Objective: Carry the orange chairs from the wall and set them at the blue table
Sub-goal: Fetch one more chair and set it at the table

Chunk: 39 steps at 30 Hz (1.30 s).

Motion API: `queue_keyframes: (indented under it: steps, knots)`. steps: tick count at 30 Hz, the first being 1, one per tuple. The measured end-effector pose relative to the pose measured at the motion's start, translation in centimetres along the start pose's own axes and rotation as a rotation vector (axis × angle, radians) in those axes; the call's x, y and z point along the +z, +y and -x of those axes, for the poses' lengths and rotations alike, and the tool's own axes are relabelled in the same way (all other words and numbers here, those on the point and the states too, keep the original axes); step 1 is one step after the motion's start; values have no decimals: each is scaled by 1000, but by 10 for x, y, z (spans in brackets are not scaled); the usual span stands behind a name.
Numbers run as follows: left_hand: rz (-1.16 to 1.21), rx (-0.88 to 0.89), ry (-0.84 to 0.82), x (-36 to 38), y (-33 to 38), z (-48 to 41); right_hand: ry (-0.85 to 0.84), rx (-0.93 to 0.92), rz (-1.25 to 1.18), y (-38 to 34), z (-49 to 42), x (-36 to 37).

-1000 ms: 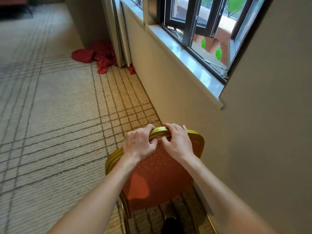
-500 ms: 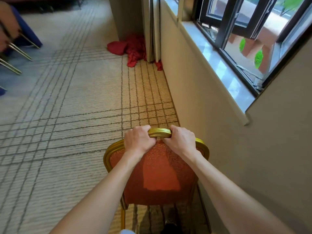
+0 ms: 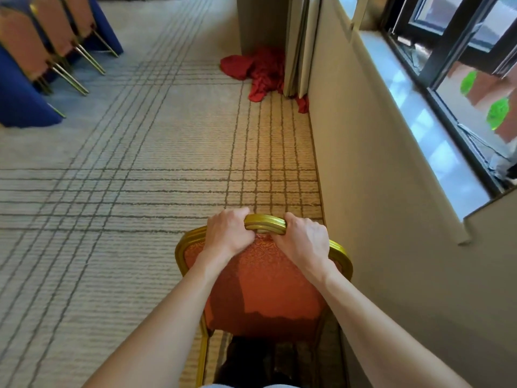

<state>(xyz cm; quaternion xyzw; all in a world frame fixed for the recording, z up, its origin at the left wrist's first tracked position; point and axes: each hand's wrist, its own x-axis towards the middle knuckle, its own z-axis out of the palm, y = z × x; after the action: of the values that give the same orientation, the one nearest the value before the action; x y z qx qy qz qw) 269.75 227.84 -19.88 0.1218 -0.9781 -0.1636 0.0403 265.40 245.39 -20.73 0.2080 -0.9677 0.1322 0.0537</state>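
The striped carpet (image 3: 126, 191) fills most of the view, with the beige wall (image 3: 377, 219) along its right edge. Far from the wall, at the upper left, stands the blue desk (image 3: 19, 96) with three orange chairs (image 3: 42, 37) already tucked against it. Just beside the wall, at the bottom, is another orange chair (image 3: 263, 287), seen from behind its backrest. A red cloth (image 3: 257, 71) lies crumpled at the wall's far end. The left hand (image 3: 228, 233) and right hand (image 3: 305, 242) have their fingers clenched over the chair's gold top rail.
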Motion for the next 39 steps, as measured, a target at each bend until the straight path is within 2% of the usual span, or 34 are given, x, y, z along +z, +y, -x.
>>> queue_keyframes:
  steps: [4,11,17,28,35,39]
  knots:
    - [2,-18,62,5,-19,-18,10,7,21,0,-21,8]
    - [-33,73,116,7,-26,-53,-58,70,31,2,-58,13]
    - [42,111,114,1,-58,-93,-34,52,21,-16,-102,20]
    - [124,125,244,-43,-84,-176,68,-33,-55,-37,-207,10]
    - [115,74,318,-52,-102,-258,128,-141,-121,-35,-304,20]
    - [90,23,386,-52,-110,-331,128,-223,-165,-28,-395,35]
